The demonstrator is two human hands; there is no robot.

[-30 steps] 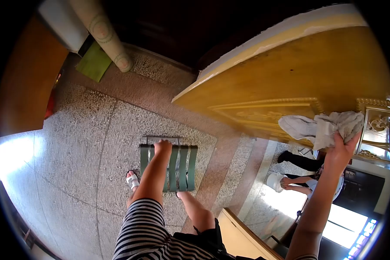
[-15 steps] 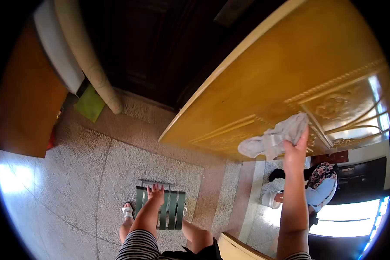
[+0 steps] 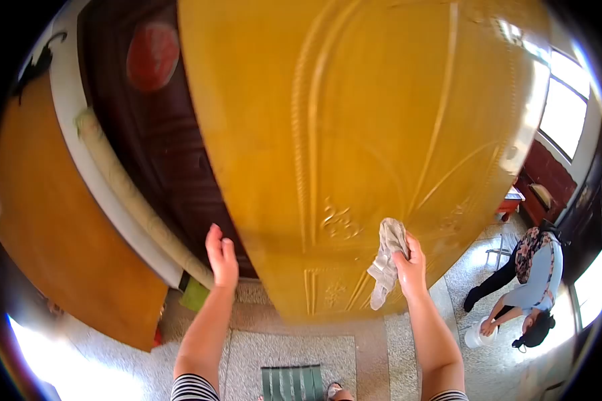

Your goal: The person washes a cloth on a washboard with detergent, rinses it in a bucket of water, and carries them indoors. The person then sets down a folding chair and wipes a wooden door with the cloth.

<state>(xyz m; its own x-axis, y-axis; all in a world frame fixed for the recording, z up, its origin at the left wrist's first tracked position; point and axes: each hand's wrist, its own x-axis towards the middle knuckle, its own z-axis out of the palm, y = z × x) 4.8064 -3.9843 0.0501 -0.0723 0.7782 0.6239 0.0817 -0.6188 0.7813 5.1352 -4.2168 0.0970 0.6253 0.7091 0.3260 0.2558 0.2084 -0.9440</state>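
Note:
A crumpled whitish cloth (image 3: 385,262) hangs from my right hand (image 3: 412,264), its fingers closed round the upper part. The hand is in front of the lower panel of a yellow-brown door (image 3: 374,134) with raised carved trim. Whether the cloth touches the door, I cannot tell. My left hand (image 3: 223,259) is raised beside the door's left edge, fingers apart and holding nothing. Below, at the bottom of the view, a small green slatted stool (image 3: 291,382) stands on the floor.
A dark door (image 3: 154,134) and a long pale roll (image 3: 137,194) stand at left, with an orange-brown panel (image 3: 60,220) beside them. To the right, a person (image 3: 532,267) bends over a white bucket (image 3: 478,334). A folding stool frame (image 3: 498,252) is behind.
My left hand has left the green stool and risen. The view has tilted up and turned towards the door. My right hand still holds the cloth, now hanging down; the other person's hands reach the bucket.

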